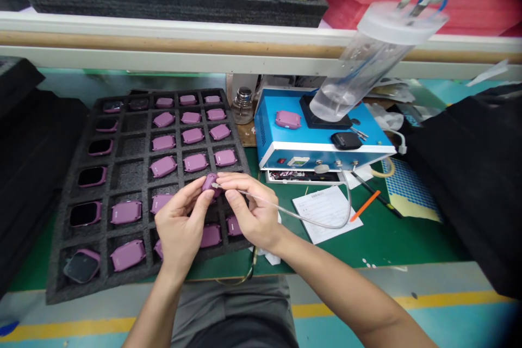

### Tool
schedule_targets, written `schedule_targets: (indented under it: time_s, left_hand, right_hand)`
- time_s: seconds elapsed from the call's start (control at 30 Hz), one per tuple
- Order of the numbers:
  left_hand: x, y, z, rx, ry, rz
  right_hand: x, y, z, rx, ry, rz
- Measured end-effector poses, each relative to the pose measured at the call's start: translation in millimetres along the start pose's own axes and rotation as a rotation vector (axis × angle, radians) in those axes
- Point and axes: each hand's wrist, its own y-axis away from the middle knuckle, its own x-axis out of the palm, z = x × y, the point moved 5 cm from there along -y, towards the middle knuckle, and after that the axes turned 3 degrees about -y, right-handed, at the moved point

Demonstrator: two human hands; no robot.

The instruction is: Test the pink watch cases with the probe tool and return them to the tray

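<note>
My left hand (182,224) pinches a small purple watch case (209,180) on edge above the foam tray (129,175). Between the fingers of my right hand (258,218) is the end of a clear tube (304,218), its small pale tip touching or nearly touching the side of the case. From there the tube curves back to the front of the blue box (275,144). Below my hands, the tray's pockets hold several purple watch cases (126,211), some showing dark screens (92,176). My hands hide part of the nearer pockets.
A clear cylinder (346,84) with liquid stands on the blue box, near a purple case (288,119) and a black case (346,140). A printed sheet (322,209) and an orange stick (365,206) lie to the right. Behind the tray is a glass bottle (243,106).
</note>
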Motion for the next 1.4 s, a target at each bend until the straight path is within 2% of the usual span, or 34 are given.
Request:
schedule_targets:
  time_s: [1.4]
  left_hand:
    - [0.2, 0.4, 1.2, 0.006, 0.009, 0.011]
  right_hand:
    - [0.7, 2.1, -1.3, 0.004, -0.012, -0.009]
